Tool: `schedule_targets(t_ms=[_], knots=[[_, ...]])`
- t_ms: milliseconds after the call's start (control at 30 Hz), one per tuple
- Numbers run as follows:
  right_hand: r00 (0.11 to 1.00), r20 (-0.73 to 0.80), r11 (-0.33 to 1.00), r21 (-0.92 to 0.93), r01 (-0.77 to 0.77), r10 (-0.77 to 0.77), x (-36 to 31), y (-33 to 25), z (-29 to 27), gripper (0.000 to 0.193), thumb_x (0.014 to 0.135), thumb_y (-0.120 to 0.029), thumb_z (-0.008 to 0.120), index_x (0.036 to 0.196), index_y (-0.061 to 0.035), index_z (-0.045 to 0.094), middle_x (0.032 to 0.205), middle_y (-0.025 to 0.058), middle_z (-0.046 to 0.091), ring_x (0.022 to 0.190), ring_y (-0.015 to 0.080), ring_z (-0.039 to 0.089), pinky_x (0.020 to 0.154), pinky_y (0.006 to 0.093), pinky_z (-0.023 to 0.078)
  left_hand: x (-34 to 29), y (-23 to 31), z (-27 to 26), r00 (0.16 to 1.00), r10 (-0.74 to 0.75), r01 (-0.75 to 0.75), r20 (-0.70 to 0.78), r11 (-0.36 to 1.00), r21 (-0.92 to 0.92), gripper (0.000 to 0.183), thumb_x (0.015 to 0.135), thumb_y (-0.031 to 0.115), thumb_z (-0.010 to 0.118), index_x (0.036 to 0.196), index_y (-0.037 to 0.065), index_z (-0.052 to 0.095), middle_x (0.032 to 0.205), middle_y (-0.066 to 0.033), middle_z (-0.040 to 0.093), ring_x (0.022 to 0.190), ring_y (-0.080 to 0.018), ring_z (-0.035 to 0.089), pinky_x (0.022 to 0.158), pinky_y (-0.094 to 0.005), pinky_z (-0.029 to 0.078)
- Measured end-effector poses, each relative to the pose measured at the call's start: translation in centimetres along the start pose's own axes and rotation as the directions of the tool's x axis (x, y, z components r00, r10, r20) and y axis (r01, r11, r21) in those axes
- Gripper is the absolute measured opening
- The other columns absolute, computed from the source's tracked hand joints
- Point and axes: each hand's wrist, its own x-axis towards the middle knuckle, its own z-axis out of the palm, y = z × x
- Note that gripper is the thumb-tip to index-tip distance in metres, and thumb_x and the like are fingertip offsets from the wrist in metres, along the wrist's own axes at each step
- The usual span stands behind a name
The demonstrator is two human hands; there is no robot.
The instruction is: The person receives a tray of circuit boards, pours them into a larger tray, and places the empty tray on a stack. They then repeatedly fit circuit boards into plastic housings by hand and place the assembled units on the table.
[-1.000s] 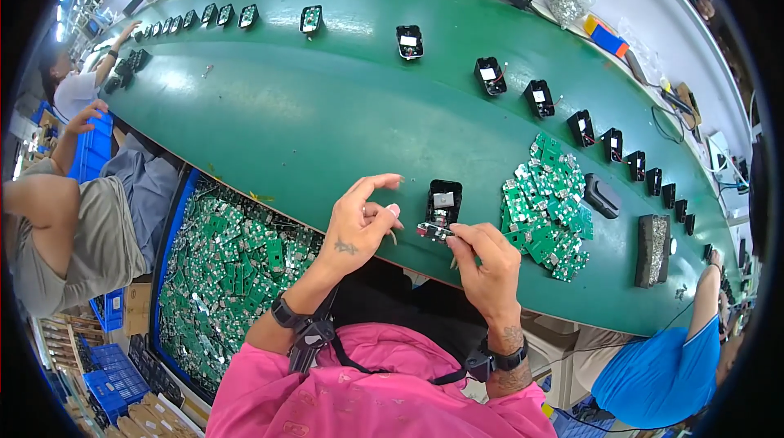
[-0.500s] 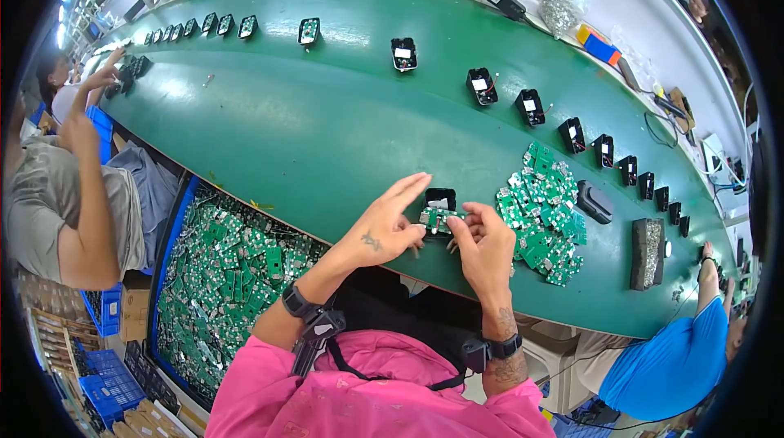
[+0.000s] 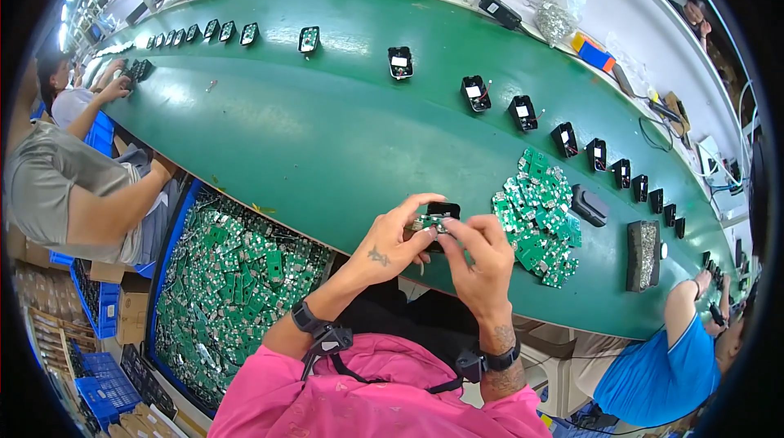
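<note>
Near the table's front edge, my two hands meet over a small black plastic housing (image 3: pixel 443 210) that stands open side up. A green circuit board (image 3: pixel 428 224) is at its near side, pinched between fingertips of both hands. My left hand (image 3: pixel 390 244) has its thumb on the board and its fingers curled behind, by the housing. From the right, my right hand (image 3: pixel 480 254) presses thumb and forefinger together at the board's right end. The fingers hide the housing's lower part, and I cannot tell how far the board sits inside it.
A pile of green circuit boards (image 3: pixel 536 217) lies right of my hands, beside a black plastic piece (image 3: pixel 589 205) and a dark foam box (image 3: pixel 643 256). Several black housings (image 3: pixel 475 93) line the green table (image 3: pixel 269 128). A blue-edged bin (image 3: pixel 237 291) of boards stands left. Co-workers sit both sides.
My left hand's spread fingers have closed in on the circuit board, and my right fingertips have come together on it. The co-worker at the left has lowered a raised arm.
</note>
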Motion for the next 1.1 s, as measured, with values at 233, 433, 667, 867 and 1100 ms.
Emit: schedule_targets(t_ms=[233,433,667,867,1100], knots=[[0.987,0.153,0.990,0.136,0.034,-0.055,0.6,-0.7,-0.7,0.017,0.083,-0.001,0.073,0.099,-0.0044,0.074,0.086,0.0101,0.066,0.072,0.0215,0.066,0.060,0.0312,0.051,-1.5,1.0,0.6,0.997,-0.036,0.039,0.069,0.999,-0.037,0.046,0.099,0.008,0.056,0.143,0.008,0.044,0.098,-0.0087,0.066,0.075,-0.0122,0.069,0.067,-0.0255,0.059],[0.984,0.176,0.976,0.219,-0.007,-0.032,0.4,-1.5,-1.3,0.017,0.084,0.000,0.071,0.100,-0.0040,0.074,0.087,0.0100,0.067,0.073,0.0223,0.067,0.061,0.0314,0.052,-2.6,1.6,0.7,0.996,-0.060,0.067,0.060,0.991,-0.112,0.048,0.099,0.010,0.061,0.144,0.009,0.043,0.100,-0.0095,0.066,0.077,-0.0136,0.069,0.067,-0.0268,0.060],[0.980,0.191,0.967,0.256,0.009,-0.060,-0.1,-2.4,-0.9,0.012,0.087,0.000,0.069,0.098,-0.0016,0.071,0.088,0.0116,0.066,0.075,0.0240,0.065,0.062,0.0317,0.051,-4.0,1.2,0.9,0.999,-0.015,0.020,0.035,0.987,-0.158,0.049,0.099,0.012,0.062,0.144,0.008,0.043,0.107,-0.0103,0.065,0.086,-0.0141,0.069,0.069,-0.0274,0.061],[0.985,-0.059,0.985,0.046,0.164,-0.161,-1.2,-4.1,-0.3,0.005,0.089,-0.001,0.066,0.094,0.0006,0.065,0.086,0.0129,0.063,0.071,0.0269,0.062,0.059,0.0351,0.048,-5.1,2.2,2.6,0.938,0.220,-0.227,-0.269,0.974,0.005,0.046,0.095,0.002,0.060,0.140,0.005,0.050,0.107,-0.0144,0.068,0.085,-0.0162,0.071,0.069,-0.0288,0.060],[0.984,0.128,0.992,0.000,0.124,-0.123,-0.8,-5.4,-1.8,0.005,0.089,-0.001,0.065,0.093,-0.0003,0.061,0.086,0.0138,0.059,0.075,0.0330,0.060,0.064,0.0423,0.049,-6.0,2.1,2.8,0.807,0.479,-0.379,-0.345,0.868,0.321,0.048,0.091,0.000,0.063,0.138,0.002,0.053,0.114,-0.0195,0.068,0.088,-0.0206,0.071,0.071,-0.0315,0.060]])
